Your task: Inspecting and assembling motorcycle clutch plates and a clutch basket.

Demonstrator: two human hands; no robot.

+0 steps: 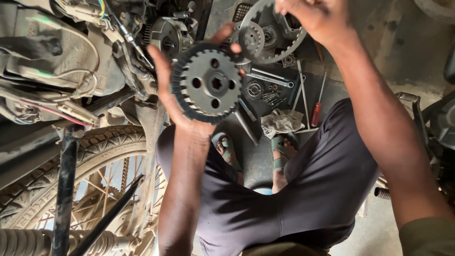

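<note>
My left hand (176, 99) holds a round grey clutch hub (207, 83) with black toothed edges and several holes, face toward me, raised beside a motorcycle engine. My right hand (318, 18) is higher up at the top edge, fingers closed on the rim of a large thin toothed ring gear (279, 51). A smaller gear (251, 38) shows through that ring. The two hands are apart, the ring just above and right of the hub.
A stripped motorcycle (71, 71) with wiring fills the left; its spoked wheel (95, 175) is below. On the floor lie spanners (270, 78), a red-handled screwdriver (316, 111), bolts, a rag (282, 121). My knees and sandalled feet are underneath.
</note>
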